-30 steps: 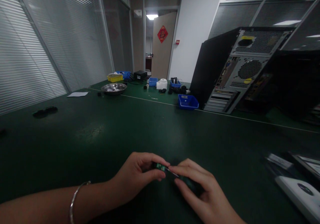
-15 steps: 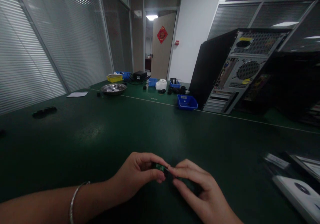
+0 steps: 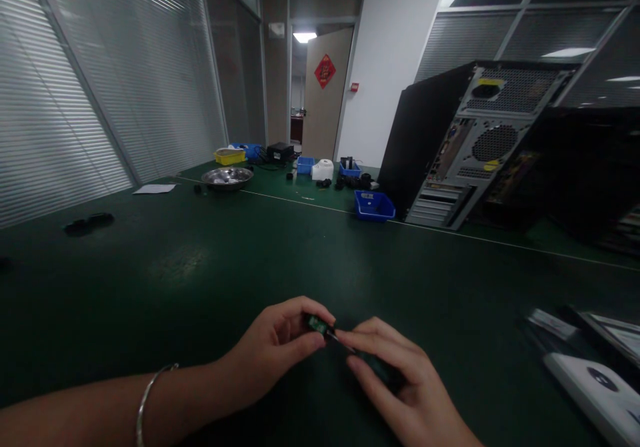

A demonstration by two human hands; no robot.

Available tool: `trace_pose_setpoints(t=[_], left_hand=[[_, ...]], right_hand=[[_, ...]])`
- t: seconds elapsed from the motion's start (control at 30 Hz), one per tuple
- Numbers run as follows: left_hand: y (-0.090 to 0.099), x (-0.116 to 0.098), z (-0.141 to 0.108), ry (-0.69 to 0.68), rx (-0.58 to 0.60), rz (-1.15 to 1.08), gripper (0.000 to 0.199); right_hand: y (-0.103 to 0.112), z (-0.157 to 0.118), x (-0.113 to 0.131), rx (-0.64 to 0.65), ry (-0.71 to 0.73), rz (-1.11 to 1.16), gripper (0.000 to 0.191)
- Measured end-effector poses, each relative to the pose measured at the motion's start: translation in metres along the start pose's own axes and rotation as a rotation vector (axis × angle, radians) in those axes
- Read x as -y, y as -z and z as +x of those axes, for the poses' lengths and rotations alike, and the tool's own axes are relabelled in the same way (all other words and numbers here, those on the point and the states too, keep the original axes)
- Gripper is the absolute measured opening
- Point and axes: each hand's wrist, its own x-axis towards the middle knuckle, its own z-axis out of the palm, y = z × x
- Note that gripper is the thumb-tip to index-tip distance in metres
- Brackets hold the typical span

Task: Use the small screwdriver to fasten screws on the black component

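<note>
My left hand [image 3: 283,340] is closed on a small green circuit board [image 3: 317,324], pinching it between thumb and fingers. A silver bangle [image 3: 146,404] circles the left wrist. Beside it, my right hand [image 3: 400,374] grips a slim tool with a thin metal shaft [image 3: 341,343]; it looks like a screwdriver, though most of it is hidden in the hand. The shaft's tip meets the near right edge of the board. Both hands are just above the green table [image 3: 240,260], close to its front.
At right lie a white device with a dark round patch [image 3: 603,377] and flat clear packets [image 3: 553,324]. A computer tower [image 3: 435,147] stands behind, near a blue bin [image 3: 375,206]. Farther off are a metal bowl [image 3: 227,178], a yellow tray [image 3: 230,157] and dark glasses-like items [image 3: 89,223].
My left hand has tilted the circuit board and raised it slightly. More of the metal shaft now shows between the hands; my right hand has hardly moved.
</note>
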Motion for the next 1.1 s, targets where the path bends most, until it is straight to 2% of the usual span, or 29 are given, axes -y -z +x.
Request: trace_pose_setpoints(t=[0.17,0.4,0.53,0.6,0.73,0.93,1.1], left_hand=[[-0.0010,0.0080,-0.0006,0.008,0.086,-0.178,0.035],[0.0009,0.0023,0.0027,0.043,0.057,-0.117,0.016],[-0.0007,0.0064,0.0038,0.078,0.032,-0.221,0.032],[-0.0007,0.0096,0.0034,0.091,0.028,-0.263,0.032],[0.0021,0.0097,0.0013,0.076,0.022,-0.127,0.027],[0.0048,0.0032,0.0008,0.026,0.045,0.083,0.035],[0.0024,0.0011,-0.0004,0.053,0.005,0.210,0.036]], right_hand=[[-0.0008,-0.0034,-0.0007,0.014,0.043,0.026,0.040],[-0.0036,-0.0042,0.0001,0.035,0.049,0.002,0.041],[-0.0044,-0.0020,0.0029,0.076,0.066,0.030,0.039],[-0.0046,-0.0009,0.0039,0.103,0.080,0.036,0.038],[-0.0044,-0.0019,0.0049,0.118,0.060,-0.022,0.035],[-0.0021,-0.0058,0.0045,-0.029,0.102,-0.080,0.043],[0.0021,-0.0015,0.0036,-0.031,0.022,-0.043,0.034]])
